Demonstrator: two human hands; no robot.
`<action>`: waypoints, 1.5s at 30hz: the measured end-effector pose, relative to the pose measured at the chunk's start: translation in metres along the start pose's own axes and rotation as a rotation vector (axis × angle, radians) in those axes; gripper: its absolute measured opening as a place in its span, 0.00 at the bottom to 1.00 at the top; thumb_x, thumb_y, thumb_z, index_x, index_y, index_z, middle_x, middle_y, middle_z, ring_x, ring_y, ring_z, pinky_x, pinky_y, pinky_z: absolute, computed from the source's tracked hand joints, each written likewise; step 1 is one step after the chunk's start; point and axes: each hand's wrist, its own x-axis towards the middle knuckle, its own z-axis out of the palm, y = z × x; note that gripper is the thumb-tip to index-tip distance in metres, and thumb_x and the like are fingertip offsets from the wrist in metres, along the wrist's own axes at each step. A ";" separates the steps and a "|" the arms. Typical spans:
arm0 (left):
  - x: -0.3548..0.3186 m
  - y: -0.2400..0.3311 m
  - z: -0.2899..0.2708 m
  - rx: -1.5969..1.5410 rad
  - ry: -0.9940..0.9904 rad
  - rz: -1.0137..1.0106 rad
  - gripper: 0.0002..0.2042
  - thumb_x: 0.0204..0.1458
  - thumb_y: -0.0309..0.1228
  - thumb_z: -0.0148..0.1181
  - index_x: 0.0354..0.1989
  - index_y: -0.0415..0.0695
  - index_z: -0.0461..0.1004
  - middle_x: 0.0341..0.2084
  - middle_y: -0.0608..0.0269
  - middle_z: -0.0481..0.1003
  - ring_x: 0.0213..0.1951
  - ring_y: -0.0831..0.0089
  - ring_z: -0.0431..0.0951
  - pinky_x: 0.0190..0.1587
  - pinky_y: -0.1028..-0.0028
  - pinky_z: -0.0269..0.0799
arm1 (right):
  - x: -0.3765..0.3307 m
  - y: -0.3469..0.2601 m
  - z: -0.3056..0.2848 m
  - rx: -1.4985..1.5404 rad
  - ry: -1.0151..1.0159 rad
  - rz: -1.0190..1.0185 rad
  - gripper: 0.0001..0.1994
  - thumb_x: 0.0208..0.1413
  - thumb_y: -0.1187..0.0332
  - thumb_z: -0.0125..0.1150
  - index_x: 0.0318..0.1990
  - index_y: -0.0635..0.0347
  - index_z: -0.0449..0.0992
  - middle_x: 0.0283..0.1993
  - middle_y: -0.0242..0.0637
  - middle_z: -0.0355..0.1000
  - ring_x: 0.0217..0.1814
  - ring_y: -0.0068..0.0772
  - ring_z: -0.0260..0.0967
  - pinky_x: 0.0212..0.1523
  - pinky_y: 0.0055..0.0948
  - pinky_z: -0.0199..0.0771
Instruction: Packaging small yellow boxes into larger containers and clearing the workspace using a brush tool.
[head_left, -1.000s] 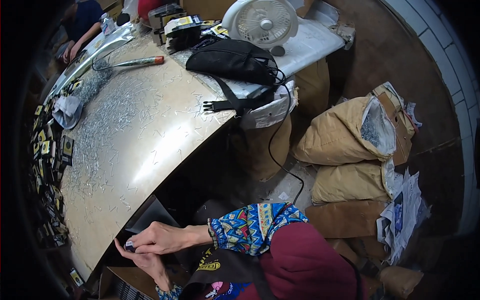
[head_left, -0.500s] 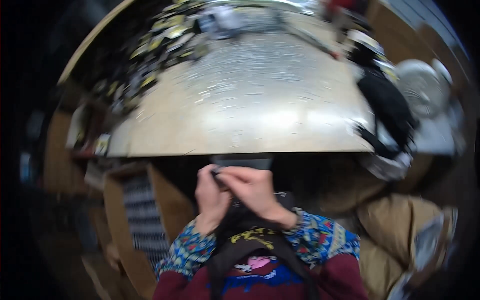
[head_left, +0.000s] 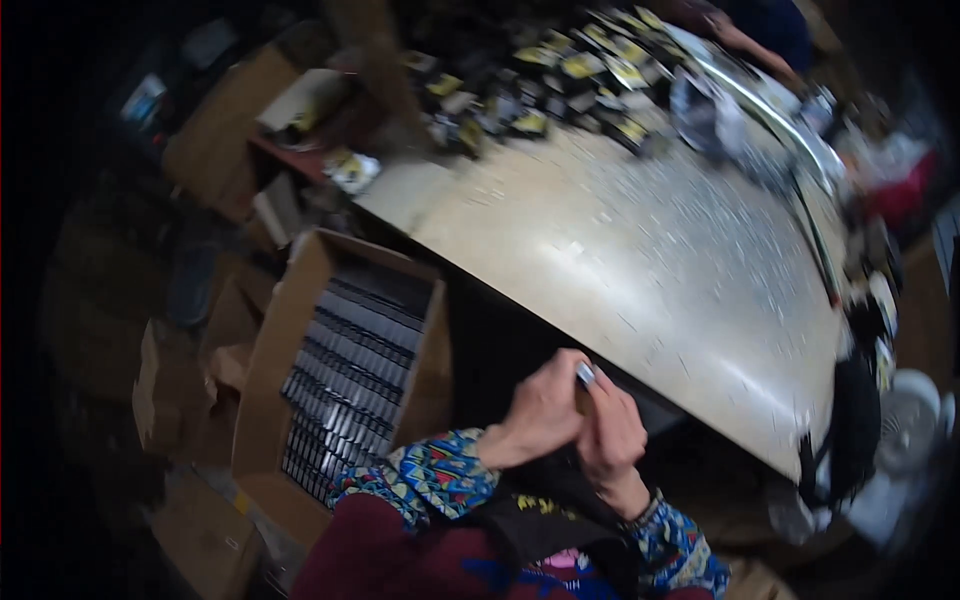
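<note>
Close together in front of my body, just off the table's near edge, are my left hand (head_left: 543, 408) and my right hand (head_left: 612, 432). Both have their fingers curled in around a small piece with a shiny silver end (head_left: 585, 373). That end pokes up between the fingertips; fingers cover the rest, so its kind cannot be told. Left of my left hand stands an open cardboard box (head_left: 262, 395), packed with rows of small black and silver pieces (head_left: 352, 375).
Many thin silver pieces (head_left: 700, 235) lie scattered over the table (head_left: 520, 255). A heap of black and yellow packs (head_left: 560, 85) fills its far left, beside a clear plastic bag (head_left: 705, 115). Another person's arm (head_left: 750, 45) shows at the far side. A black bag (head_left: 850, 425) hangs at the right edge.
My view has swung left, bringing the cardboard box further into sight. Both hands stay together at the small piece, whose silver end now shows.
</note>
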 end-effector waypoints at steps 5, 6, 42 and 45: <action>0.044 -0.016 -0.047 0.212 0.104 0.276 0.24 0.48 0.35 0.63 0.48 0.37 0.62 0.39 0.42 0.69 0.45 0.48 0.72 0.44 0.57 0.71 | 0.020 0.019 0.007 0.151 -0.189 0.160 0.13 0.55 0.82 0.56 0.49 0.70 0.74 0.49 0.54 0.74 0.51 0.50 0.73 0.51 0.37 0.73; 0.068 -0.019 -0.074 0.377 0.097 0.119 0.25 0.50 0.42 0.61 0.48 0.36 0.62 0.37 0.43 0.70 0.41 0.49 0.72 0.41 0.55 0.70 | 0.027 0.018 0.007 0.147 -0.205 0.233 0.13 0.55 0.81 0.58 0.48 0.71 0.74 0.49 0.54 0.74 0.52 0.53 0.72 0.52 0.39 0.72; 0.123 -0.013 -0.061 0.472 0.033 0.395 0.19 0.53 0.33 0.60 0.50 0.38 0.65 0.37 0.50 0.72 0.36 0.59 0.75 0.39 0.64 0.72 | 0.051 0.176 -0.085 -0.464 -0.376 0.139 0.19 0.64 0.62 0.51 0.59 0.59 0.69 0.65 0.47 0.63 0.71 0.50 0.54 0.70 0.45 0.52; 0.090 -0.013 -0.066 -0.364 -0.182 -0.087 0.18 0.65 0.43 0.43 0.51 0.39 0.63 0.32 0.59 0.76 0.29 0.69 0.78 0.34 0.75 0.75 | 0.054 0.170 -0.085 -0.199 -0.407 0.262 0.21 0.65 0.61 0.49 0.62 0.59 0.65 0.67 0.50 0.59 0.73 0.49 0.50 0.71 0.47 0.48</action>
